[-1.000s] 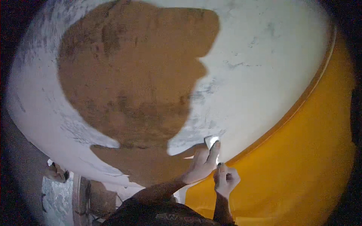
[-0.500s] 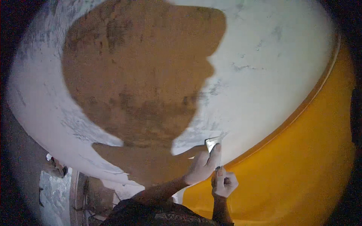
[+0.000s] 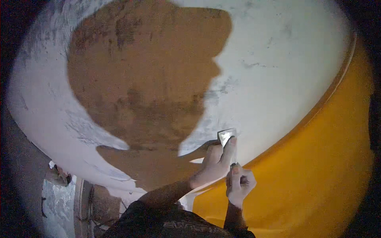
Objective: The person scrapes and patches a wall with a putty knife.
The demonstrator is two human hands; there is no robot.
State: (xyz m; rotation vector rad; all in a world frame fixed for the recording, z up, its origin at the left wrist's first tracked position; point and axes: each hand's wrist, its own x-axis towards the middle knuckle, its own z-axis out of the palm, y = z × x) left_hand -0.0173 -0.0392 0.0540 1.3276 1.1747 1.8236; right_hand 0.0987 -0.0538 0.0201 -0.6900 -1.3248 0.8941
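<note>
Silver at its wide upper end, the tool [image 3: 225, 137] lay before the lower right of a pale, curved surface [image 3: 274, 99], near an orange sheet [image 3: 309, 170]; whether it touched the surface was unclear. The left hand [image 3: 215, 159] pinched it just below that end, partly hiding it, while the right hand [image 3: 241, 183], curled below, pinched its dark lower tip. A broad brown shadow [image 3: 147, 79] covered the surface to the upper left.
</note>
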